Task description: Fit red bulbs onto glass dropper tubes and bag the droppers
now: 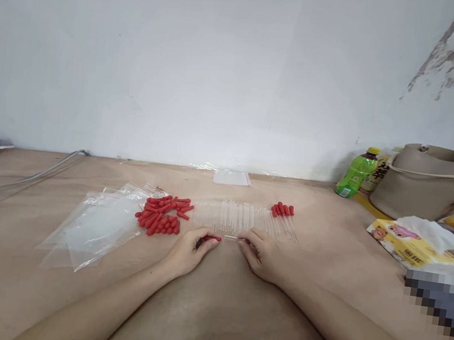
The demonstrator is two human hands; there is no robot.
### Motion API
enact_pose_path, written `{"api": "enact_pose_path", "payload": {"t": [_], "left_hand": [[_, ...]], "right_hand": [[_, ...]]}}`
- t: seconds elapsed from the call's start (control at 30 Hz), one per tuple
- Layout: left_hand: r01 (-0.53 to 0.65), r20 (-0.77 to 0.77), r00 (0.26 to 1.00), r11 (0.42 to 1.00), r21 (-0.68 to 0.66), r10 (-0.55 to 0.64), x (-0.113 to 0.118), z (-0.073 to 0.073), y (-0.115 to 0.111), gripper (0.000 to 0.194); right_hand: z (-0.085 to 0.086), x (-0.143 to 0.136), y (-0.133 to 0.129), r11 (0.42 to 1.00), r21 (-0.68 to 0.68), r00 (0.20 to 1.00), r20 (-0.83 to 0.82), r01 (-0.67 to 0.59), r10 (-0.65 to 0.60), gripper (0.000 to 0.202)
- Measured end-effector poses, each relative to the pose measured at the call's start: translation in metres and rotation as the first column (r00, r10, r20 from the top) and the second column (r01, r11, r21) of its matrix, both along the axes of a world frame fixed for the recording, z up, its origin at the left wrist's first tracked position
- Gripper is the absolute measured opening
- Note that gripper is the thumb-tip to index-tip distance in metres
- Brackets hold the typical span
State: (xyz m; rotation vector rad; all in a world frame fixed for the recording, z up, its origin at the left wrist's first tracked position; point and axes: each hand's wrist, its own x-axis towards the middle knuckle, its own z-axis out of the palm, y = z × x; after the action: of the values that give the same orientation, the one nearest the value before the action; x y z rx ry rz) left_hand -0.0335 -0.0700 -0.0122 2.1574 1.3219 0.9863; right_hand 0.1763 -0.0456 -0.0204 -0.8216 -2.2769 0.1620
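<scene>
Head view, and both hands are low at the middle of the surface (206, 309), facing each other! The left hand (191, 250) has its thumb and fingers closed round a red cap (215, 239), one end poking out toward the right. Across a narrow gap, the right hand (263, 255) pinches a clear tube (231, 238) between thumb and fingertips, its free end aimed straight at that cap: near, but not touching! Just beyond them runs a row of clear tubes (228, 216), side by side. On its left sits a heap of red caps (160, 216), beside flat plastic bags (95, 224) that overlap one another. At the row's right end, a little group of capped tubes (283, 210) lies together, red ends toward the wall (225, 67). Far right: a tissue box (415, 249), a green bottle (357, 172) and a beige bag (412, 189).
</scene>
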Motion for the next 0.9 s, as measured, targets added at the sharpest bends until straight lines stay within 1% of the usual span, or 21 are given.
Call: {"api": "enact_pose_path", "payload": {"t": [0.1,0.27,0.47,0.6,0.67,0.8,0.9], "left_hand": [[0.026,0.051,0.998,0.999,-0.035,-0.025,-0.0009,-0.0015,-0.0025,0.019],[0.059,0.087,0.995,0.994,-0.091,-0.051,-0.0003,-0.0029,-0.0049,0.018],[0.096,0.067,0.994,0.988,-0.119,-0.089,-0.0013,-0.0018,-0.0068,0.017],[0.123,0.026,0.992,0.980,-0.158,-0.120,-0.0002,-0.0012,-0.0097,0.018],[0.118,0.024,0.993,0.978,-0.174,-0.116,0.0002,-0.0023,-0.0099,0.019],[0.103,0.046,0.994,0.974,-0.201,-0.096,-0.0006,-0.0057,-0.0079,0.020],[0.088,0.031,0.996,0.977,-0.195,-0.084,-0.0012,-0.0070,-0.0070,0.020]], "right_hand": [[0.0015,-0.0015,-0.0020,1.000,-0.001,1.000,0.010,-0.018,0.018,0.018],[0.0002,-0.0022,-0.0030,0.997,-0.003,0.997,0.040,-0.071,0.071,0.019],[-0.0022,0.0006,0.0016,0.991,-0.048,0.988,0.075,-0.128,0.131,0.019],[-0.0022,0.0044,0.0054,0.984,-0.045,0.978,0.110,-0.174,0.178,0.019],[-0.0023,0.0052,0.0060,0.986,-0.027,0.979,0.118,-0.164,0.166,0.019],[-0.0026,0.0039,0.0040,0.995,0.006,0.987,0.130,-0.101,0.099,0.020],[-0.0023,0.0022,0.0017,0.996,0.000,0.989,0.118,-0.094,0.093,0.019]]}}
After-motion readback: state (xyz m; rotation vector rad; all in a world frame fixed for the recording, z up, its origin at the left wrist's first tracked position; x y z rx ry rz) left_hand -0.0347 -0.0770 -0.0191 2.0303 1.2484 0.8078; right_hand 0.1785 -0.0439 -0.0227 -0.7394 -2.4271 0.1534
